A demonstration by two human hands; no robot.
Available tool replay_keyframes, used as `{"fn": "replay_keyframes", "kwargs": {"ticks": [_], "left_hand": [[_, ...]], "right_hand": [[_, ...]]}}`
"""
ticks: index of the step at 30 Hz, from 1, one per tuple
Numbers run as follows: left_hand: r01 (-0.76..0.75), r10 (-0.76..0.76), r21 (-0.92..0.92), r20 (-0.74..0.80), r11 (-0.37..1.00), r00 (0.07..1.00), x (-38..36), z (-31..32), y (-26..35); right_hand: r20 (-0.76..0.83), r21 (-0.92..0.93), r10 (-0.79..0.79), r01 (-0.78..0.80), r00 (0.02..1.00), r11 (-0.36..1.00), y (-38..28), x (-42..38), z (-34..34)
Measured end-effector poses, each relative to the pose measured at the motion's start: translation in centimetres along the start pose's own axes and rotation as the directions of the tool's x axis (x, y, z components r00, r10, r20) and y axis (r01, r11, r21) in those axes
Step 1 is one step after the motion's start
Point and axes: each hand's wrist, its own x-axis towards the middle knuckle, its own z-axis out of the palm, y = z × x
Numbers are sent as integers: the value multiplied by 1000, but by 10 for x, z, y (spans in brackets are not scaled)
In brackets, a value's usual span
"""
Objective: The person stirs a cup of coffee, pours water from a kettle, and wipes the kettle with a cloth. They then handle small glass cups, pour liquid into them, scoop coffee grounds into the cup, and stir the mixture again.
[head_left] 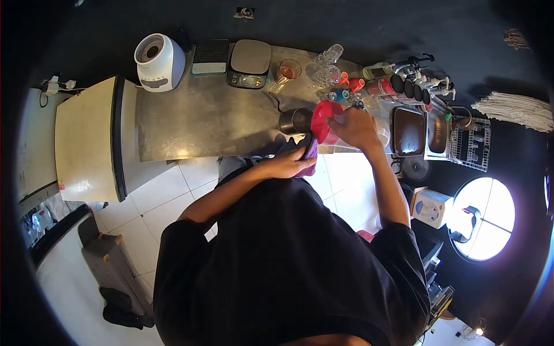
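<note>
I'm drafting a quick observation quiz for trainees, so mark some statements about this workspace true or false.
1. The right hand grips a red container. True.
2. The left hand holds a yellow sponge. False: the left hand holds a purple cloth.
3. A white appliance stands to the left of the scale. True.
4. The bright round window is on the person's left. False: it is on the right.
5. The metal counter has a scale on it. True.
</note>
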Motion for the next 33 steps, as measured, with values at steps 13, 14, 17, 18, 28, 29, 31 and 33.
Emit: {"fn": "replay_keyframes", "kwargs": {"ticks": [13,14,17,18,28,29,31,33], "left_hand": [[14,-14,39,-9,999,1000,7,5,-10],[14,-14,39,-10,999,1000,8,5,-13],[13,-12,77,-15,997,1000,14,7,-22],[-17,19,65,-24,998,1000,13,8,-22],[26,-25,21,-18,999,1000,10,6,-14],[26,-25,21,-18,999,1000,10,5,-13],[21,-21,-9,17,1000,1000,10,5,-13],[-27,27,19,-16,999,999,11,7,-16]], "right_hand": [[9,-2,9,-9,1000,1000,2,0,2],[-2,-8,11,-11,1000,1000,2,1,3],[-11,0,18,-18,1000,1000,0,-1,-1],[-11,0,19,-19,1000,1000,0,-1,-2],[-14,6,48,-48,999,999,-1,2,0],[-14,-1,54,-54,998,999,0,3,0],[-18,2,47,-47,999,999,-1,1,-1],[-23,5,41,-41,999,999,-1,1,-3]]}}
